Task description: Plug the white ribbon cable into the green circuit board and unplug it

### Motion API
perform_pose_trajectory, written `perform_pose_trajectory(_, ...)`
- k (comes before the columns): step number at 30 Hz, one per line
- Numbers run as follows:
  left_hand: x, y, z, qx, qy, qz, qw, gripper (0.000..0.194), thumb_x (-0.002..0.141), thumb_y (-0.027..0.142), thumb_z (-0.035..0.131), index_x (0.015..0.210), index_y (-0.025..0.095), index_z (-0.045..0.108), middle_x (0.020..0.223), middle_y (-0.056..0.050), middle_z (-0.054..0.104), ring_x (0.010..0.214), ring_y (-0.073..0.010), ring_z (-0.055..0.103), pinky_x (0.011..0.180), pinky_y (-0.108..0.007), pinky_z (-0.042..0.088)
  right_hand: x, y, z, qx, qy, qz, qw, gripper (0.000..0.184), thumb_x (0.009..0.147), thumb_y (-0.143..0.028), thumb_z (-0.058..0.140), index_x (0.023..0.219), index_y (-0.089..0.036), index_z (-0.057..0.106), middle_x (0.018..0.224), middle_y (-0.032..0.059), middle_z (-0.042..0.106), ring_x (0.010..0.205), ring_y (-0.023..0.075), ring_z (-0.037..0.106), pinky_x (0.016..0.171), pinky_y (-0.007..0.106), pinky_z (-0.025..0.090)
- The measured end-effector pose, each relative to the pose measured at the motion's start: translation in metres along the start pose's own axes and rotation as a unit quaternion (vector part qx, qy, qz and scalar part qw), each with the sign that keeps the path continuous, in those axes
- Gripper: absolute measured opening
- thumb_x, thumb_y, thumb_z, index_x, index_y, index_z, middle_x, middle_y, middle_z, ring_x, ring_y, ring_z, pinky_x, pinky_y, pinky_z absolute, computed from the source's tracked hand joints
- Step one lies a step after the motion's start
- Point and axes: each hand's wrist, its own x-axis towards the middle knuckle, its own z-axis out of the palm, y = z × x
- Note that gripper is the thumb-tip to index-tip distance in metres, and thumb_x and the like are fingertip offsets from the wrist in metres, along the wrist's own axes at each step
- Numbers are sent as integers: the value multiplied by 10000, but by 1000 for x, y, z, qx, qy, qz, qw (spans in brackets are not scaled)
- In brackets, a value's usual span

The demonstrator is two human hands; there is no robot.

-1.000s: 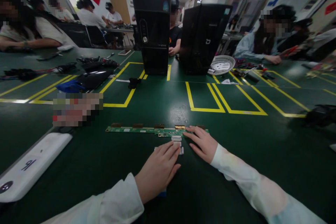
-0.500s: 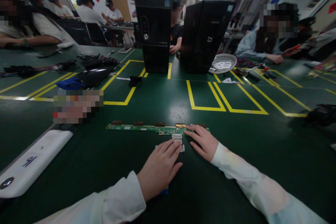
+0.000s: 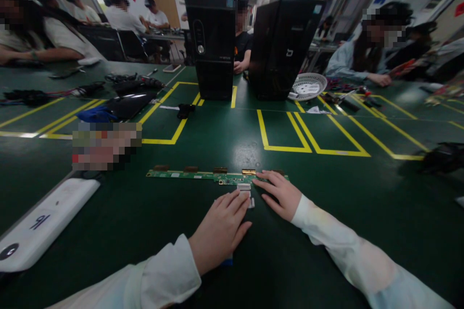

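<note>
Shiny metallic board tab (image 3: 249, 172), cloth sleeves (image 3: 170, 270)

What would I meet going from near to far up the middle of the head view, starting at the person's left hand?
Left hand → green circuit board → yellow tape outline right of centre → left black computer tower → person in a dark shirt.
</note>
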Motion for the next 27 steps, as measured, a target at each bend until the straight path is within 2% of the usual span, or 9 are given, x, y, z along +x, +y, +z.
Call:
perform_pose_trajectory(16,4,-8,-10,-23,-41,12,999,441,956,333,404,1367,178,443,1423,-71,502,1318,-230,439,1082,-428,375,0,0,-1,1,-2,-7,1000,418,912,-220,440,1320,-181,522,1323,136,528,1259,268,441,1042,516,402)
perform_pose_trajectory(27,3,-5,-3,-9,-29,4,1000,444,965,354,371,1368,185,452,1433,-61,498,1326,-225,437,1093,-410,362,0,-2,-2,14,-11,6,1000,423,909,-228,446,1324,-196,523,1330,134,520,1271,282,429,1036,541,400)
